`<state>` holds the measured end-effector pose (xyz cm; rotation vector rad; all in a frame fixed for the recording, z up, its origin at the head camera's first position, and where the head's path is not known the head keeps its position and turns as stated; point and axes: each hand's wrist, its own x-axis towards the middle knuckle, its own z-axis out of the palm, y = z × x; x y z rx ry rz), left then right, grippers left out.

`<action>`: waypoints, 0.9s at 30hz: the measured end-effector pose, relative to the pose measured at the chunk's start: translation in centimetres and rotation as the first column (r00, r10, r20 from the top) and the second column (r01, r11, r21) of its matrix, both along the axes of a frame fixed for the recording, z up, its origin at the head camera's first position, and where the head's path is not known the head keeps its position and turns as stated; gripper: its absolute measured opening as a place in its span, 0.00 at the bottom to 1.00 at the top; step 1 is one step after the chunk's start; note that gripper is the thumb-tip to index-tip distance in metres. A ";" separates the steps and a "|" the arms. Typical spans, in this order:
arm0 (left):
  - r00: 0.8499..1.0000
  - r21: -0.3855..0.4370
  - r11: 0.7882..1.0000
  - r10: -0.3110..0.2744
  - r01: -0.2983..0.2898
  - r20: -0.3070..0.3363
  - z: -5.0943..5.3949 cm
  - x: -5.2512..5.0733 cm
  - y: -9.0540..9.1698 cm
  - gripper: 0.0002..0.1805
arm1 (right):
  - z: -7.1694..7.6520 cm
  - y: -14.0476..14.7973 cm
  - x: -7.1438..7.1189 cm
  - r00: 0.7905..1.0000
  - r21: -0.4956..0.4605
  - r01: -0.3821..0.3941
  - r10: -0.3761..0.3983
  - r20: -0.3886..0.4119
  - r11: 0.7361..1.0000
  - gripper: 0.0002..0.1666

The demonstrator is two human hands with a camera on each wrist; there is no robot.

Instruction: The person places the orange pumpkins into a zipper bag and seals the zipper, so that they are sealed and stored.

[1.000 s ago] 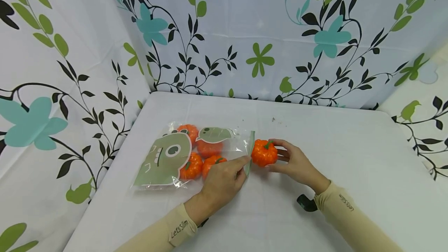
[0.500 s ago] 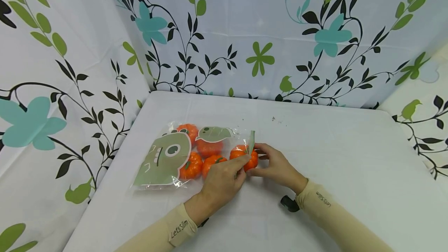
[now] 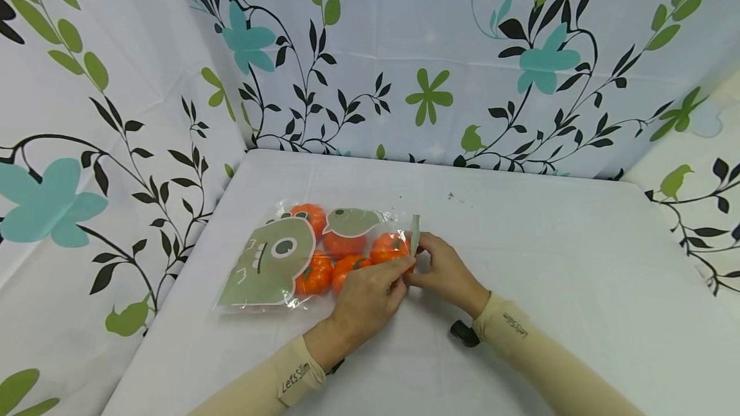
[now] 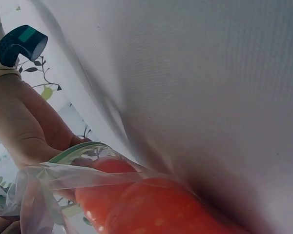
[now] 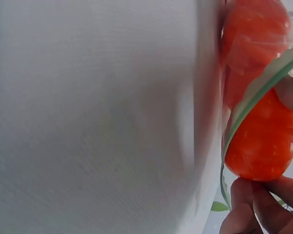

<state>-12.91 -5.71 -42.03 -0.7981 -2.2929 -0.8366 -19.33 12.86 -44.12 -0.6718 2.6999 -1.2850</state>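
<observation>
A clear zip bag (image 3: 268, 268) with a green cartoon print lies on its side, mouth to the right. Several orange toy pumpkins (image 3: 314, 275) are inside. My left hand (image 3: 364, 307) pinches the bag's edge near the mouth. Just inside the opening sits another pumpkin (image 3: 387, 246); my right hand (image 3: 448, 275) holds it from the right. In the right wrist view, fingers (image 5: 273, 200) touch the low end of this pumpkin (image 5: 263, 141), and a thumb lies on its upper side. The left wrist view shows the bag's green rim (image 4: 83, 146) standing apart from its near layer.
The white-covered table (image 3: 578, 262) extends to the right of the bag. A leaf-patterned curtain (image 3: 428, 50) hangs behind and along the sides. Small dark specks (image 3: 452, 196) mark the cloth near the back. A dark wrist device (image 3: 464, 334) sits under the right wrist.
My right hand has moved left, carrying the pumpkin from outside the bag's mouth to within it. The green rim bends around it. My left hand has stayed at the bag's edge.
</observation>
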 end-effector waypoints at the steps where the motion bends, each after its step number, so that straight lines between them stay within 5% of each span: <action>1: 1.000 0.001 1.000 -0.002 0.002 -0.002 0.0 0.0 0.0 0.20 | 0.0 -0.1 -0.1 1.000 0.010 0.000 0.000 -0.010 1.000 0.31; 11: 1.000 -0.009 1.000 0.003 -0.003 0.001 0.0 0.1 -0.1 0.20 | -0.5 -1.1 -0.4 1.000 0.090 0.030 -0.030 -0.002 0.995 0.33; 20: 1.000 -0.009 1.000 0.001 -0.001 0.004 0.0 0.0 -0.2 0.19 | -0.5 0.6 0.0 0.981 -0.126 0.023 0.002 0.196 0.992 0.45; 27: 1.000 0.005 1.000 -0.001 0.001 -0.001 0.0 -0.1 0.0 0.18 | -0.2 2.1 0.4 0.978 -0.199 -0.001 0.043 0.205 0.980 0.29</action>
